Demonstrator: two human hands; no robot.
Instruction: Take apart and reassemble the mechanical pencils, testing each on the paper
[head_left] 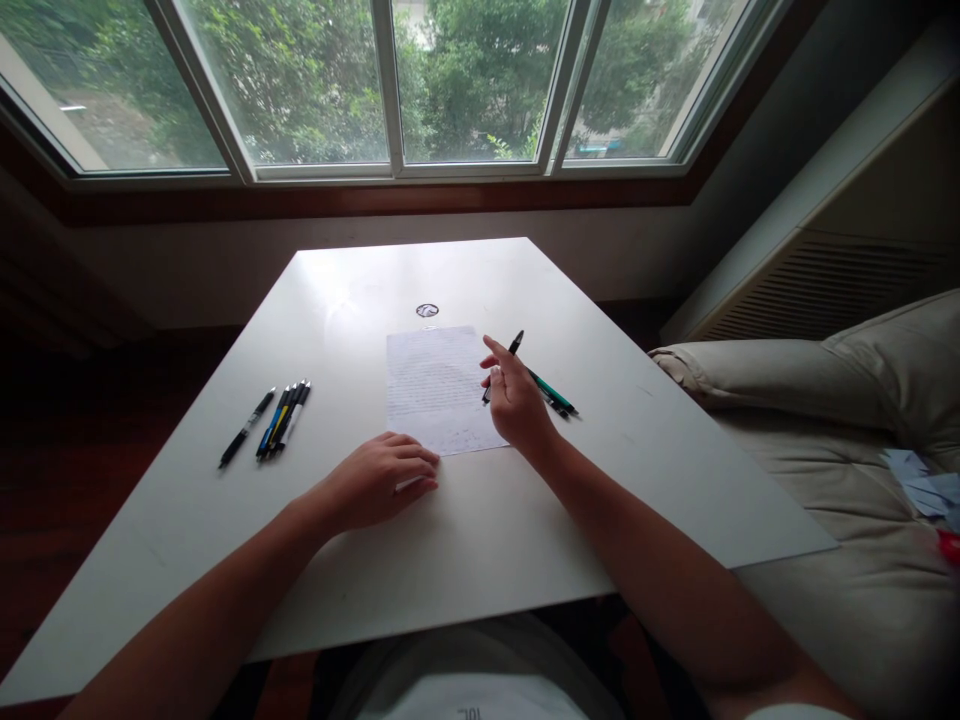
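Note:
A sheet of paper [431, 380] covered with lines of writing lies on the white table [480, 540]. My left hand [379, 475] rests palm down by the sheet's lower left corner, fingers stretched out and holding nothing. Over the right side of the paper, my right hand [517, 400] is closed around a black pen [516, 342], with its index finger raised. The pen's upper end sticks out above the hand, and its middle is hidden by the fingers. Just right of that hand lie a green pen [551, 388] and a dark pen [556, 406], partly covered by it.
Several pens [283, 420] lie side by side on the left of the table, with a single black pen [246, 430] beside them. A small round emblem [427, 310] is beyond the paper. A beige sofa [795, 440] stands at the right, and a window [465, 80] is ahead.

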